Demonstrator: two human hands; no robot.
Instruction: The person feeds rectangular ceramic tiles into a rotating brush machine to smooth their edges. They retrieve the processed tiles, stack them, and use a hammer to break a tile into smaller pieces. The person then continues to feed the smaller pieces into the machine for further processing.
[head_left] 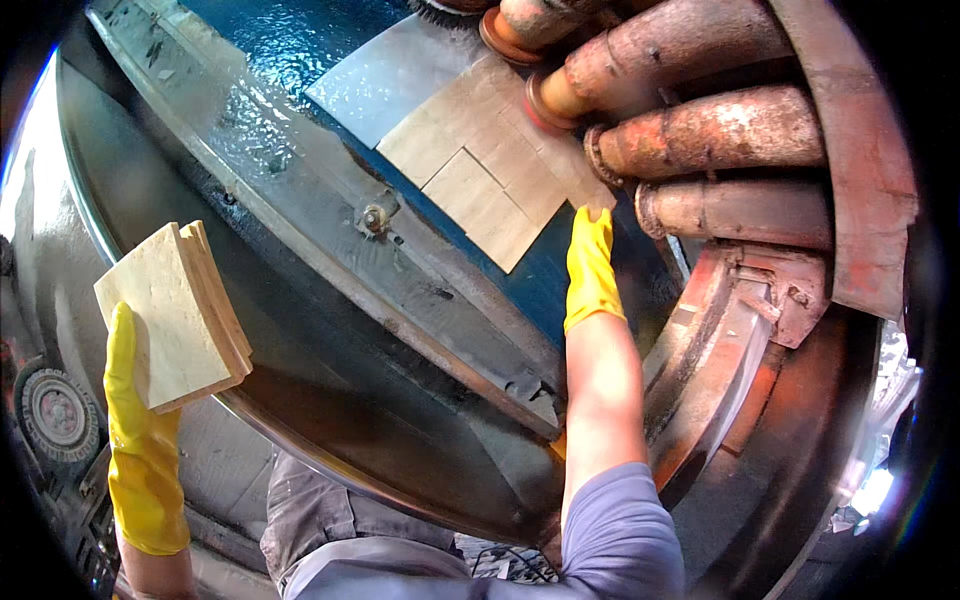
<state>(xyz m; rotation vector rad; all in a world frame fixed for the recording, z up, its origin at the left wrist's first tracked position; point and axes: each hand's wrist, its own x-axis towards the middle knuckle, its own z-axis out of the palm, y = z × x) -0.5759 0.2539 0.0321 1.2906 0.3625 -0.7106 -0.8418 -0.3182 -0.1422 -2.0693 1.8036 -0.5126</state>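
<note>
My left hand (122, 370), in a long yellow rubber glove, grips a small stack of square beige stone tiles (185, 320) upright at the left, beside the machine's rim. Stretched forward, my right hand (592, 235) in a matching glove has its fingers at the near edge of a beige stone tile (575, 180); the fingertips are partly hidden. That tile lies among several others (480, 195) set edge to edge on the blue belt (530, 300). Beyond them a wet, greyish slab (395, 75) reflects light.
Rusty cylindrical heads (715, 130) reach over the belt from the right, close to my right hand. A metal rail (300, 230) with a bolt (374, 220) borders the belt. Water (290, 40) shines at the far end. A curved red metal housing (865, 170) stands at right, a wheel (60, 415) at lower left.
</note>
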